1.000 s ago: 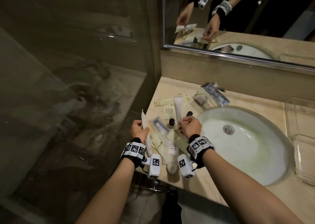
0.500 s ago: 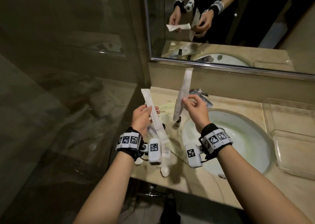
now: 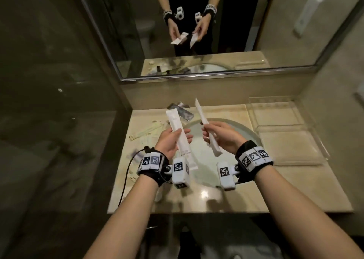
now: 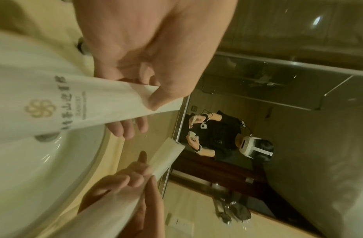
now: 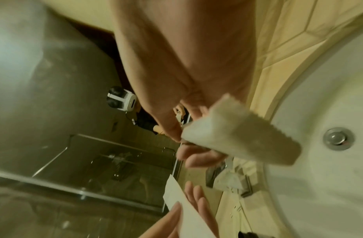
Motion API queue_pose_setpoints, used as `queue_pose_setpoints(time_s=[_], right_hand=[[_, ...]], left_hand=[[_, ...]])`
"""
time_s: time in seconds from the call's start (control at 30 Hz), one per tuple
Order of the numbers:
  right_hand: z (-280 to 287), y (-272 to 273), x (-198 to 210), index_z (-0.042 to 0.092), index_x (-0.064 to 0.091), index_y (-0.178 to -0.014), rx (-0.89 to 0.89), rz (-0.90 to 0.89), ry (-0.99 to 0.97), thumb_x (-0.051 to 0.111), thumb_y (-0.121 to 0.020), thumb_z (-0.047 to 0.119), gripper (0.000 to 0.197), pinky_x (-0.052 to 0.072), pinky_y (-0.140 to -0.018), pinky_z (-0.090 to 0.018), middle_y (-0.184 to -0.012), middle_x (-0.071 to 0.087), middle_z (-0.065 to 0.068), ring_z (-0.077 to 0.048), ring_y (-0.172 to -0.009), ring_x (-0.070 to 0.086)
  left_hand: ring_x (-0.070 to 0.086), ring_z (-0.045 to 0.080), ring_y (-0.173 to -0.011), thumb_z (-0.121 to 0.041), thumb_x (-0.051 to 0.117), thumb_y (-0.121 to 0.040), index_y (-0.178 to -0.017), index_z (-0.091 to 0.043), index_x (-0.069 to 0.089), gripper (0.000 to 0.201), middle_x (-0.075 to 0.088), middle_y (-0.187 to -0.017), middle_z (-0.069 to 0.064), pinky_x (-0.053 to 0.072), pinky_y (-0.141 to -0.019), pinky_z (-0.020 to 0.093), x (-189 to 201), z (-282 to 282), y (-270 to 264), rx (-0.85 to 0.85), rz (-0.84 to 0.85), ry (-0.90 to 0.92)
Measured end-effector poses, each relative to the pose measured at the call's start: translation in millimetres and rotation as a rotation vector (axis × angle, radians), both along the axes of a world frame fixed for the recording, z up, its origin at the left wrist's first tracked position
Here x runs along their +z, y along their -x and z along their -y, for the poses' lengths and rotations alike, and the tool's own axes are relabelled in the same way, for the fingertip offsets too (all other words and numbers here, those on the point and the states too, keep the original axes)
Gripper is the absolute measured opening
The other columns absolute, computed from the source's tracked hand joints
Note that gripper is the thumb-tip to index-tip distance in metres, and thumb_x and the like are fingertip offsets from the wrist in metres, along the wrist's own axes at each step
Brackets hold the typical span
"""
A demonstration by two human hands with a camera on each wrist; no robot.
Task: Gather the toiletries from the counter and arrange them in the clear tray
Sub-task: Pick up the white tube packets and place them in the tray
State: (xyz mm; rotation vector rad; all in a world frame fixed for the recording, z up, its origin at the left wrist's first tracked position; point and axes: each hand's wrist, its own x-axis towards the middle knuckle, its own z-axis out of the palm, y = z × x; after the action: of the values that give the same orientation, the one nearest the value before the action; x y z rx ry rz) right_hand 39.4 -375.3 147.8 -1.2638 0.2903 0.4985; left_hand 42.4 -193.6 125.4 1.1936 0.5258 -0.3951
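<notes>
above the sink (image 3: 216, 172), each grip pinches a white packet: left hand (image 3: 169, 140), right hand (image 3: 222, 135).

The sink (image 3: 232, 132) sits mid-counter, clear tray (image 3: 279, 125) right of it, loose packets (image 3: 146, 129) left.

Glossy beige stone counter (image 3: 256, 199), smooth white ceramic basin (image 3: 206, 172), clear plastic tray (image 3: 285, 140), matt paper sachets (image 3: 180, 138).

Your right hand (image 5: 188, 77) pinches a blurred white sachet (image 5: 243, 130) between thumb and fingers above the white basin (image 5: 319, 185), near its metal drain (image 5: 337, 138). Below, your left hand (image 5: 188, 214) holds a second white packet (image 5: 182, 207) beside the beige bench (image 5: 286, 40).
</notes>
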Motion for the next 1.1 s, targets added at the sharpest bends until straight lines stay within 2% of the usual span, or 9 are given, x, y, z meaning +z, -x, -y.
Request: queue_pose_setpoints(time_s=[0.1, 0.2, 0.33, 0.53, 0.67, 0.77, 0.87, 0.97, 1.1], right_hand=[[46, 21, 3, -0.001, 0.050, -0.127, -0.007, -0.071, -0.191, 0.035, -0.104, 0.013, 0.031, 0.056, -0.075, -0.031, -0.108, 0.067, -0.013, -0.022, -0.086, 0.066], [93, 42, 2, 0.003, 0.045, -0.134, -0.012, -0.086, -0.273, 0.033, -0.105, 0.019, 0.036, 0.054, -0.086, -0.034, -0.122, 0.067, -0.015, -0.027, -0.098, 0.069], [148, 66, -2, 0.006, 0.058, -0.126, -0.105, -0.060, -0.136, 0.043, -0.102, 0.030, 0.037, 0.046, -0.064, -0.025, -0.105, 0.073, -0.010, -0.017, -0.081, 0.067], [212, 97, -10, 0.012, 0.064, -0.122, -0.060, 0.168, 0.198, 0.051, -0.094, 0.002, 0.032, 0.053, -0.068, -0.021, -0.104, 0.071, -0.006, -0.013, -0.085, 0.066], [239, 103, -20, 0.009, 0.065, -0.119, -0.161, 0.158, 0.307, 0.071, -0.085, 0.008, 0.034, 0.055, -0.070, -0.033, -0.105, 0.071, -0.014, -0.025, -0.093, 0.069], [251, 103, -23, 0.004, 0.067, -0.108, -0.206, 0.147, 0.338, 0.078, -0.079, 0.009, 0.031, 0.053, -0.065, -0.028, -0.093, 0.072, -0.012, -0.021, -0.082, 0.068], [256, 99, -25, 0.002, 0.069, -0.102, -0.206, 0.138, 0.368, 0.080, -0.077, 0.007, 0.028, 0.052, -0.064, -0.026, -0.085, 0.071, -0.012, -0.019, -0.077, 0.066], [264, 85, -33, 0.007, 0.071, -0.096, -0.197, 0.107, 0.433, 0.080, -0.075, 0.008, 0.023, 0.052, -0.069, -0.028, -0.080, 0.071, -0.008, -0.018, -0.079, 0.067], [281, 58, -46, 0.018, 0.072, -0.091, -0.201, 0.077, 0.577, 0.073, -0.081, 0.012, 0.011, 0.053, -0.083, -0.030, -0.080, 0.069, 0.002, -0.017, -0.082, 0.065]], left_hand=[[0.070, 0.035, -0.092, -0.010, 0.044, -0.099, -0.131, 0.009, 0.042, 0.037, 0.062, -0.117, 0.028, 0.060, -0.071, 0.041, 2, 46, 13, -0.047, -0.002, 0.017], [0.067, 0.036, -0.089, -0.007, 0.042, -0.100, -0.125, 0.002, 0.046, 0.027, 0.064, -0.109, 0.023, 0.058, -0.078, 0.048, 7, 93, 29, -0.048, -0.008, 0.036], [0.068, 0.033, -0.084, -0.007, 0.043, -0.099, -0.124, -0.001, 0.048, 0.026, 0.066, -0.101, 0.021, 0.060, -0.072, 0.044, 9, 154, 48, -0.055, -0.040, 0.021], [0.067, 0.034, -0.098, -0.017, 0.039, -0.101, -0.130, -0.001, 0.047, 0.034, 0.064, -0.117, 0.022, 0.057, -0.078, 0.045, 12, 226, 71, -0.081, -0.110, 0.017], [0.067, 0.028, -0.093, -0.027, 0.035, -0.103, -0.123, -0.004, 0.051, 0.035, 0.067, -0.109, 0.016, 0.056, -0.075, 0.042, 13, 257, 79, -0.113, -0.127, 0.083], [0.065, 0.029, -0.098, -0.046, 0.035, -0.100, -0.120, -0.005, 0.054, 0.049, 0.065, -0.108, 0.016, 0.055, -0.073, 0.043, 14, 276, 80, -0.117, -0.102, 0.086], [0.062, 0.032, -0.109, -0.056, 0.045, -0.092, -0.126, -0.003, 0.050, 0.063, 0.064, -0.114, 0.017, 0.054, -0.084, 0.046, 4, 286, 68, -0.093, -0.102, 0.086], [0.062, 0.032, -0.112, -0.043, 0.058, -0.091, -0.131, 0.002, 0.049, 0.061, 0.061, -0.125, 0.021, 0.052, -0.094, 0.045, -5, 292, 51, -0.110, -0.106, 0.082], [0.061, 0.035, -0.113, -0.026, 0.054, -0.096, -0.122, -0.001, 0.056, 0.036, 0.059, -0.127, 0.024, 0.048, -0.099, 0.049, -24, 296, 19, -0.119, -0.093, 0.112]])
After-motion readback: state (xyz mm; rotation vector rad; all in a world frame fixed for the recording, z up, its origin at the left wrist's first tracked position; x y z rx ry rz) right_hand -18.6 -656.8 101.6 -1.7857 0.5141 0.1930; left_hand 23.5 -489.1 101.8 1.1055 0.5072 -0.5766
